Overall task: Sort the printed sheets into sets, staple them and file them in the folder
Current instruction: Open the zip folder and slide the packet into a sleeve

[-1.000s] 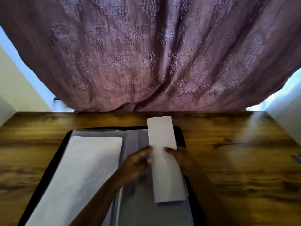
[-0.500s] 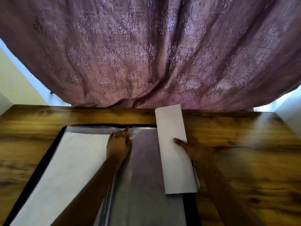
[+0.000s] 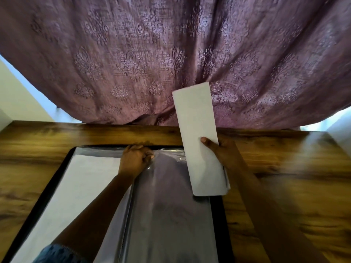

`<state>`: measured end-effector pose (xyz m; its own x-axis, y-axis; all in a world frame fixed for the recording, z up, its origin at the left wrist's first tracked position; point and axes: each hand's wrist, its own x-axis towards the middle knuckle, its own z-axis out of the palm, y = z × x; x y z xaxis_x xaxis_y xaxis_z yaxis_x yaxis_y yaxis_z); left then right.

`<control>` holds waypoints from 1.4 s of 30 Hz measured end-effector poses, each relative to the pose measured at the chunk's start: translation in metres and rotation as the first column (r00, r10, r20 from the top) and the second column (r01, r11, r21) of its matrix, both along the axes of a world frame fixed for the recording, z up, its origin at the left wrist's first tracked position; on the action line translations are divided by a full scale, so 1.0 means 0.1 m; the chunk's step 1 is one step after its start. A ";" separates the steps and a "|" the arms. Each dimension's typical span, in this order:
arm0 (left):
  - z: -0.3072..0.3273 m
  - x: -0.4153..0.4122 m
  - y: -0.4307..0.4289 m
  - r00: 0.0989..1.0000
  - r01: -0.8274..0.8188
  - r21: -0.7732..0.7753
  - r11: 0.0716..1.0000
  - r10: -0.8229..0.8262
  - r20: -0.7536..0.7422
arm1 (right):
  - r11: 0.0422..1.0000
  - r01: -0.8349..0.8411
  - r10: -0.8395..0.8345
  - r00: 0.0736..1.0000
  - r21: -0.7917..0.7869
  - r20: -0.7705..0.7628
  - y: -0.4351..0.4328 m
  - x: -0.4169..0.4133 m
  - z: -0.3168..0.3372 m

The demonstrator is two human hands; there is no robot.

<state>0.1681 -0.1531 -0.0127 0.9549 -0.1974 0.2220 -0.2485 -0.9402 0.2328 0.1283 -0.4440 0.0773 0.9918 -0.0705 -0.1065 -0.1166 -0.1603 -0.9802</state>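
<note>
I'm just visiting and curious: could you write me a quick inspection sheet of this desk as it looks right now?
Surface: glossy wooden table.
Job's things: black folder lying open; filed sheet in its left side; clear sleeve on the right, no sheet seen in it; curled set of sheets held above it.
Clutter: nothing seen.
Hands: left hand, fingers curled on the clear sleeve's top edge; right hand holds the set of sheets.
Cables: nothing seen.
Surroundings: purple patterned curtain behind; pale wall at the sides.
</note>
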 end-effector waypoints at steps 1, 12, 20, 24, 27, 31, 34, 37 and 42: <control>0.00 0.02 0.02 1.000 -0.002 -0.015 1.000 0.002 -0.017 | 1.000 0.006 -0.006 1.000 0.023 0.025 0.03 0.05 0.03; -0.06 0.11 0.08 0.950 0.297 -0.043 0.954 -0.291 0.115 | 0.862 -0.132 -0.016 0.958 0.490 0.286 0.52 0.63 0.44; -0.22 0.08 0.10 0.839 0.315 0.133 0.940 -0.341 0.425 | 0.569 -0.091 -0.058 0.987 0.818 0.150 0.89 0.98 0.11; -0.24 0.07 0.09 0.812 0.312 0.119 0.943 -0.330 0.481 | 0.481 0.003 -0.073 0.997 0.877 0.037 0.99 1.02 -0.10; -0.23 0.06 0.09 0.830 0.275 0.095 0.957 -0.286 0.479 | 0.477 0.041 -0.090 0.996 0.878 0.002 1.02 1.00 -0.22; -0.21 0.05 0.11 0.844 0.254 0.077 0.964 -0.260 0.469 | 0.567 0.100 -0.130 0.991 0.817 -0.031 0.94 0.96 -0.30; -0.12 0.04 0.10 0.844 0.247 0.066 0.967 -0.248 0.475 | 0.666 0.145 -0.156 0.986 0.732 -0.053 0.80 0.97 -0.33; -0.06 0.08 0.10 0.859 0.275 0.015 0.961 -0.253 0.446 | 0.740 0.158 -0.134 0.987 0.653 -0.086 0.66 0.98 -0.30; 0.08 0.20 0.13 0.884 0.343 -0.102 0.934 -0.284 0.371 | 0.798 0.139 -0.099 0.990 0.587 -0.100 0.57 1.05 -0.26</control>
